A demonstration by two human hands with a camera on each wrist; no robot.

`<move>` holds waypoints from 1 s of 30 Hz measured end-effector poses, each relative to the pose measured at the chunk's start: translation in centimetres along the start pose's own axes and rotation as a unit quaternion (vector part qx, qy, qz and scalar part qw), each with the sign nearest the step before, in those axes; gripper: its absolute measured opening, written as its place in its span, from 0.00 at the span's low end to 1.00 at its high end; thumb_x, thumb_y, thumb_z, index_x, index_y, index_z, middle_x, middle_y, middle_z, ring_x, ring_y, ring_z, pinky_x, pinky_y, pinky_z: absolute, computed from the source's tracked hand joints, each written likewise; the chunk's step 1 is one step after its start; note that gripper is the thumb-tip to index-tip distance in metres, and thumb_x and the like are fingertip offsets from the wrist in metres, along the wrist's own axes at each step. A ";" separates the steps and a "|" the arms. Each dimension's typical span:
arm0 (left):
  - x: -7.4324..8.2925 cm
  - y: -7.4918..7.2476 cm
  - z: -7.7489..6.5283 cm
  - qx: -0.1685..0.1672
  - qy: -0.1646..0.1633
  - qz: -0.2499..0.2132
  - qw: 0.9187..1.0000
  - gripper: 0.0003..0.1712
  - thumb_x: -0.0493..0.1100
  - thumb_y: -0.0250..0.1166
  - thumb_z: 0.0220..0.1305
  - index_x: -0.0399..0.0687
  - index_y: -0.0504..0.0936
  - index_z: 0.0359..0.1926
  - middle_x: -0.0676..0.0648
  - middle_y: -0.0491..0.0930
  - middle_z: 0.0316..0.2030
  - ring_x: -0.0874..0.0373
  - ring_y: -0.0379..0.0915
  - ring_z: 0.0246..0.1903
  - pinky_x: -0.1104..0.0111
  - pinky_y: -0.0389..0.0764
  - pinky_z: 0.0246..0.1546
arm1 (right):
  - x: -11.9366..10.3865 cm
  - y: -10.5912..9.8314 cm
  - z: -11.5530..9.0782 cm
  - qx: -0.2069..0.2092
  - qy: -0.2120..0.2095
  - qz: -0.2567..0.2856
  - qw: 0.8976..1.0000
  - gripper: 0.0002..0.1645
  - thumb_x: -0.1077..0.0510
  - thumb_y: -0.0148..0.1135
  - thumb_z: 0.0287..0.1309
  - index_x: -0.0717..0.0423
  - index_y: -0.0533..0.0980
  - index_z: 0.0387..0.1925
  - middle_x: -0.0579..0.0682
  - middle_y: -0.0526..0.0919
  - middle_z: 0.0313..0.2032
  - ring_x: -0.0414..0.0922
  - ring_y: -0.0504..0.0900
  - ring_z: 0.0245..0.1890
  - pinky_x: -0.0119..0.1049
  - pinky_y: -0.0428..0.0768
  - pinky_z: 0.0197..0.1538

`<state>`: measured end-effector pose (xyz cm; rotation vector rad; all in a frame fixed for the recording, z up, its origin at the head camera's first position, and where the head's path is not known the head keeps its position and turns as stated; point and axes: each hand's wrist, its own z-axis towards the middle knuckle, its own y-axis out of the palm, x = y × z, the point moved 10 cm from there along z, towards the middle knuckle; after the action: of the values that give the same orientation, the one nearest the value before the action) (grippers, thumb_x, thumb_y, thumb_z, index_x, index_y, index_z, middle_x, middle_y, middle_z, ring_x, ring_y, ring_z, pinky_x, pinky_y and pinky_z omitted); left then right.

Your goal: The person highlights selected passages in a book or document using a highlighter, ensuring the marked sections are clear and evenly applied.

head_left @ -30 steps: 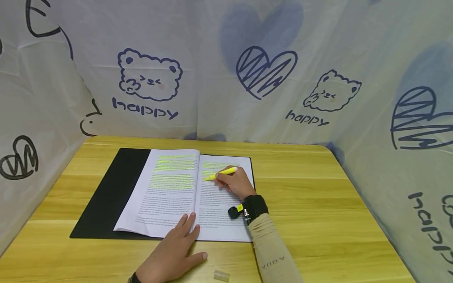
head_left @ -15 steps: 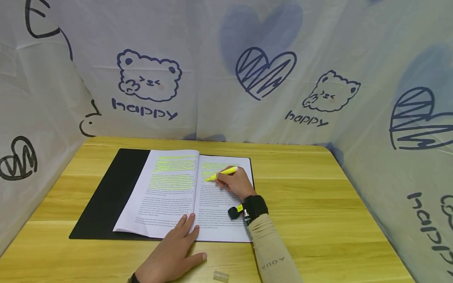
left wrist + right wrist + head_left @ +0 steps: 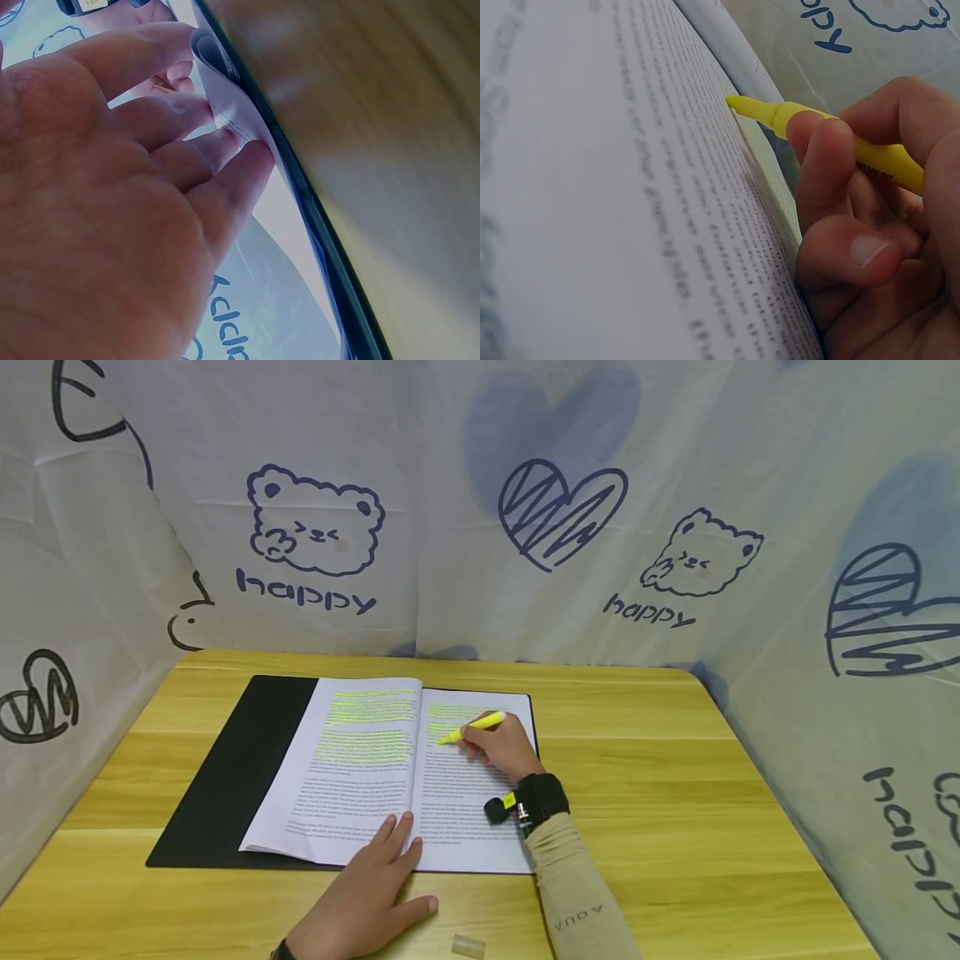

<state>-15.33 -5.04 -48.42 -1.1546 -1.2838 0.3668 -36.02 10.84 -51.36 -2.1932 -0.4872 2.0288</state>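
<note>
My right hand (image 3: 504, 748) grips a yellow highlighter (image 3: 480, 724) between thumb and fingers. In the right wrist view the highlighter (image 3: 780, 116) has its tip right at the printed lines. Printed pages (image 3: 472, 785) lie spread on a black folder (image 3: 225, 760). Yellow marks cover the upper lines of the left page (image 3: 352, 797) and the top of the right one. My left hand (image 3: 367, 893) lies flat with fingers straight over the pages' lower edge near the fold. The left wrist view shows my left hand (image 3: 142, 157) with fingertips on the paper (image 3: 240, 112).
A small translucent cap (image 3: 468, 946) lies on the wooden table (image 3: 660, 827) near its front edge, right of my left thumb. White cloth (image 3: 450, 577) printed with bears and hearts hangs behind the table and along both sides.
The highlighter tip has moved slightly to the right along a line of the right page, with my right hand. My left hand stays in place.
</note>
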 end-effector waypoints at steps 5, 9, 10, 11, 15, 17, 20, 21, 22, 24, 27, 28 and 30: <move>0.0 -0.2 -0.1 0.006 0.005 0.002 1.000 0.48 0.70 0.56 0.60 0.38 0.65 0.67 0.41 0.48 0.74 0.42 0.38 0.73 0.45 0.53 0.66 | -0.1 -0.1 0.0 0.002 -0.002 0.005 1.000 0.18 0.44 0.68 0.52 0.52 0.77 0.34 0.54 0.83 0.26 0.46 0.74 0.21 0.33 0.64 0.19; 0.0 -0.1 -0.1 0.005 0.003 0.001 1.000 0.48 0.70 0.56 0.60 0.39 0.65 0.68 0.41 0.48 0.74 0.43 0.37 0.73 0.45 0.53 0.66 | -0.2 -0.2 0.0 0.003 -0.010 0.005 1.000 0.17 0.44 0.68 0.52 0.52 0.78 0.32 0.54 0.83 0.26 0.46 0.74 0.21 0.33 0.64 0.19; 0.0 -0.1 -0.1 0.004 0.003 0.001 1.000 0.48 0.70 0.56 0.60 0.39 0.65 0.68 0.41 0.48 0.74 0.43 0.37 0.73 0.45 0.53 0.66 | -0.2 -0.3 0.0 0.004 -0.011 0.004 1.000 0.17 0.44 0.68 0.52 0.52 0.78 0.32 0.54 0.83 0.26 0.46 0.74 0.21 0.32 0.64 0.19; 0.0 -0.1 -0.1 0.004 0.002 0.001 1.000 0.48 0.70 0.56 0.60 0.39 0.65 0.68 0.42 0.48 0.74 0.43 0.37 0.73 0.45 0.53 0.66 | -0.2 -0.3 0.0 0.004 -0.011 0.003 1.000 0.17 0.44 0.68 0.52 0.52 0.78 0.32 0.54 0.83 0.25 0.46 0.74 0.21 0.32 0.64 0.19; 0.0 -0.1 -0.1 0.004 0.002 0.002 1.000 0.48 0.70 0.56 0.60 0.39 0.65 0.68 0.42 0.48 0.74 0.43 0.37 0.73 0.45 0.53 0.66 | -0.2 -0.4 0.0 0.004 -0.014 0.006 1.000 0.17 0.44 0.68 0.52 0.53 0.79 0.33 0.54 0.83 0.26 0.46 0.75 0.21 0.33 0.64 0.19; 0.0 -0.1 -0.1 0.005 0.002 0.002 1.000 0.48 0.70 0.56 0.60 0.39 0.65 0.68 0.42 0.48 0.74 0.43 0.37 0.73 0.45 0.52 0.66 | -0.3 -0.4 0.0 0.005 -0.019 0.008 1.000 0.17 0.45 0.68 0.53 0.54 0.79 0.33 0.54 0.83 0.26 0.46 0.75 0.21 0.33 0.64 0.18; 0.0 -0.1 -0.1 0.005 0.002 0.002 1.000 0.48 0.70 0.56 0.60 0.39 0.65 0.68 0.41 0.48 0.74 0.43 0.37 0.73 0.45 0.52 0.66 | -0.4 -0.4 0.0 0.005 -0.026 0.011 1.000 0.16 0.46 0.68 0.53 0.54 0.79 0.33 0.55 0.83 0.25 0.46 0.75 0.21 0.33 0.63 0.18; 0.0 -0.1 -0.1 0.005 0.002 0.002 1.000 0.48 0.70 0.56 0.60 0.39 0.65 0.68 0.41 0.48 0.74 0.43 0.37 0.73 0.45 0.52 0.66 | -0.5 -0.5 0.0 0.006 -0.028 0.009 1.000 0.16 0.46 0.68 0.53 0.54 0.79 0.33 0.54 0.83 0.25 0.46 0.75 0.21 0.33 0.63 0.19; 0.0 -0.1 -0.1 0.005 0.002 0.002 1.000 0.48 0.70 0.56 0.60 0.38 0.65 0.68 0.41 0.48 0.74 0.43 0.37 0.73 0.45 0.52 0.66 | -0.5 -0.5 0.1 0.006 -0.028 0.008 1.000 0.15 0.46 0.67 0.53 0.54 0.79 0.32 0.54 0.83 0.26 0.46 0.76 0.21 0.33 0.64 0.19; 0.0 -0.1 -0.1 0.005 0.002 0.003 1.000 0.48 0.70 0.56 0.60 0.38 0.65 0.68 0.41 0.48 0.74 0.43 0.37 0.73 0.45 0.52 0.66 | -0.5 -0.5 0.1 0.007 -0.026 0.005 1.000 0.15 0.46 0.67 0.53 0.54 0.79 0.32 0.54 0.83 0.26 0.46 0.76 0.22 0.34 0.64 0.19; 0.0 -0.1 -0.1 0.003 0.002 0.003 1.000 0.48 0.70 0.56 0.60 0.39 0.65 0.68 0.42 0.48 0.74 0.43 0.37 0.73 0.45 0.52 0.66 | -0.4 -0.6 0.1 0.010 -0.024 -0.003 1.000 0.15 0.45 0.67 0.53 0.53 0.80 0.32 0.53 0.83 0.25 0.47 0.76 0.22 0.34 0.65 0.20; 0.0 -0.1 -0.1 0.003 0.002 0.002 1.000 0.48 0.71 0.56 0.60 0.39 0.65 0.68 0.42 0.48 0.74 0.43 0.37 0.73 0.45 0.52 0.66 | -0.4 -0.7 0.1 0.011 -0.024 -0.006 1.000 0.15 0.45 0.67 0.53 0.53 0.80 0.32 0.53 0.82 0.25 0.47 0.75 0.22 0.34 0.65 0.20; 0.0 -0.1 -0.1 0.002 0.002 0.001 1.000 0.48 0.71 0.55 0.60 0.39 0.65 0.68 0.42 0.48 0.74 0.43 0.37 0.73 0.45 0.52 0.66 | -0.4 -0.8 0.1 0.013 -0.024 -0.014 1.000 0.16 0.44 0.67 0.53 0.52 0.80 0.31 0.53 0.82 0.25 0.47 0.75 0.21 0.34 0.66 0.20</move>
<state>-15.31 -5.12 -48.34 -1.1530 -1.2777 0.3684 -36.25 11.41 -50.74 -2.1165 -0.4908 2.0651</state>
